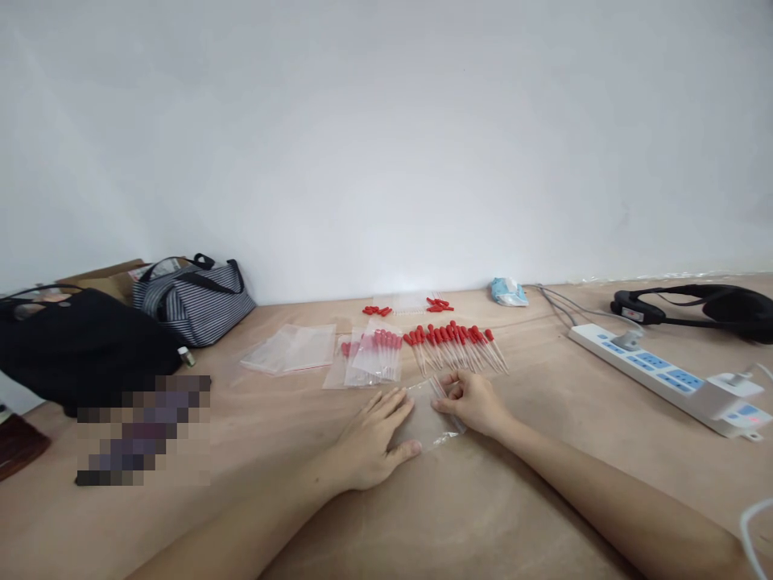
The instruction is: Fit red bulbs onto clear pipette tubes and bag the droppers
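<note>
A clear zip-lock bag (426, 415) lies flat on the table between my hands. My left hand (380, 435) rests flat on its left side, fingers stretched out. At the bag's right edge, where the zip strip runs, my right hand (474, 403) pinches the plastic between thumb and fingers. Just beyond are several loose droppers with red bulbs (456, 342), laid side by side. To their left, filled bags of red-bulbed droppers (374, 354) overlap one another. A stack of flat clear bags (293, 348) sits farther left.
Small red bulbs (440, 305) and thin tubes lie near the wall. A blue-and-white tissue pack (509, 292), a white power strip (649, 366) with cables and a black headset (694, 310) are at right. A striped bag (202, 298) and a black bag (90, 346) stand left.
</note>
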Tool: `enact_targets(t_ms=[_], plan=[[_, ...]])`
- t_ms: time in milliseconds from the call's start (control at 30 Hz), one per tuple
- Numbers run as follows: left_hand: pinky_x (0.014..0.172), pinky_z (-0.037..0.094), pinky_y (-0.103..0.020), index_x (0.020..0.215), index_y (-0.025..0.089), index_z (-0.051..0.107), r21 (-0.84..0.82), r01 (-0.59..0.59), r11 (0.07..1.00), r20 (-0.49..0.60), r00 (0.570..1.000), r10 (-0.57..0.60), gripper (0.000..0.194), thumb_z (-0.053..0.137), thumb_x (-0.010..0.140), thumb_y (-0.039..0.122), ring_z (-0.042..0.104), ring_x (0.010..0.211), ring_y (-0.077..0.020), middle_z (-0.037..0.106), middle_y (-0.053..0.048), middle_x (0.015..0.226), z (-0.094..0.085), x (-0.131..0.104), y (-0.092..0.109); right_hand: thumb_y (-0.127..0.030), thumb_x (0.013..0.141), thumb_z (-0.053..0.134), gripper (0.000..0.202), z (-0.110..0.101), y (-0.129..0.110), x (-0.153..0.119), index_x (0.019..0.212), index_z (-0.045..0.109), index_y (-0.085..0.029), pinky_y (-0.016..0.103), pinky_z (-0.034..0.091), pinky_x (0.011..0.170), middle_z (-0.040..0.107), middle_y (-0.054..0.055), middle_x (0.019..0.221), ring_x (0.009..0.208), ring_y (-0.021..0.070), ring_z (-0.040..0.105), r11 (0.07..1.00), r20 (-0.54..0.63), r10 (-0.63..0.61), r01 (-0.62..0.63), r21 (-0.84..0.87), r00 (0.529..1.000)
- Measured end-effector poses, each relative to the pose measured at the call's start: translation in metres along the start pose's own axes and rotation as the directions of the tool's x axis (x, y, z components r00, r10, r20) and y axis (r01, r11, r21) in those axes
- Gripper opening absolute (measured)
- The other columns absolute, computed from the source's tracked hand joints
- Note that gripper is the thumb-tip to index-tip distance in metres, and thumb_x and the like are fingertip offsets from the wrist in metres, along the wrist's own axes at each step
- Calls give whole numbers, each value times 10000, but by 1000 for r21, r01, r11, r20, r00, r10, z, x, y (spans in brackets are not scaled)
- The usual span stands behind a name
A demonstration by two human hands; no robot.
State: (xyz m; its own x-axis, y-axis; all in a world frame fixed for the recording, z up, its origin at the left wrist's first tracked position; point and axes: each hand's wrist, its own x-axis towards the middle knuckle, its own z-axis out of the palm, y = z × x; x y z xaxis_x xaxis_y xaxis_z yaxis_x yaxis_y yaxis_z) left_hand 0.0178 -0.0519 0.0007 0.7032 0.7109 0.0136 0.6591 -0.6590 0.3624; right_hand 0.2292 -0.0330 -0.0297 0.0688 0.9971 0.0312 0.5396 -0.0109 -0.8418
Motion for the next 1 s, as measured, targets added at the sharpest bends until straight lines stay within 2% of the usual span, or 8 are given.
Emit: enact_targets(t_ms=[100,200,367,467,667,767,867,1000], plan=[[1053,166,-458,1328,157,311,44,-6,999,27,1000,5,623,348,838,539,172,1302,-240,226,-108,1409,1,-1,0,-252,514,720,249,0,3,1,681,561,-160,198,366,451,592,-21,531,476,101,529,993,80,60,-67,97,995],[1057,167,-449,1329,159,311,61,-13,998,29,1000,12,626,329,840,550,175,1302,-236,230,-104,1409,-1,0,-2,-289,529,706,216,0,5,0,610,558,-155,194,371,440,600,-11,530,469,103,533,982,131,64,-86,170,989],[1062,157,-448,1330,155,309,77,-23,997,22,1000,21,622,323,845,545,174,1303,-233,231,-99,1410,1,0,-4,-359,594,659,230,0,7,-4,533,562,-161,201,348,442,579,-5,474,443,99,504,989,236,17,-51,139,972],[1063,157,-445,1337,159,290,72,-28,997,24,999,26,619,336,846,533,177,1302,-228,229,-92,1412,2,0,-4,-418,659,592,292,-1,5,-4,520,561,-163,208,351,464,572,0,475,451,101,496,991,245,-9,-25,135,970],[1056,199,-432,1344,175,264,20,-26,999,-10,1000,26,611,417,835,476,219,1290,-225,261,-84,1403,-4,0,-7,-494,733,467,387,-15,-11,-6,584,557,-148,232,358,498,574,23,560,488,107,463,966,274,-43,-31,258,961],[1056,190,-448,1331,197,295,18,-21,1000,-55,998,22,578,436,833,455,235,1284,-228,302,-73,1387,-6,0,-11,-523,711,489,384,-20,-15,-8,583,506,-162,232,351,513,554,15,569,519,108,456,971,232,-23,-34,238,972],[1061,138,-474,1316,227,324,32,-34,999,-108,993,37,530,420,844,450,218,1291,-229,299,-52,1389,-5,0,-14,-567,654,533,407,-20,-16,-11,571,446,-178,226,317,494,474,-25,511,497,96,416,968,197,-26,-25,250,980],[1059,166,-451,1311,248,335,40,-60,997,-108,992,64,503,418,850,432,206,1295,-216,292,-38,1394,0,1,-17,-577,569,618,445,-19,-20,-15,533,438,-172,216,246,469,385,-62,468,462,65,321,952,275,-64,-24,304,959]])
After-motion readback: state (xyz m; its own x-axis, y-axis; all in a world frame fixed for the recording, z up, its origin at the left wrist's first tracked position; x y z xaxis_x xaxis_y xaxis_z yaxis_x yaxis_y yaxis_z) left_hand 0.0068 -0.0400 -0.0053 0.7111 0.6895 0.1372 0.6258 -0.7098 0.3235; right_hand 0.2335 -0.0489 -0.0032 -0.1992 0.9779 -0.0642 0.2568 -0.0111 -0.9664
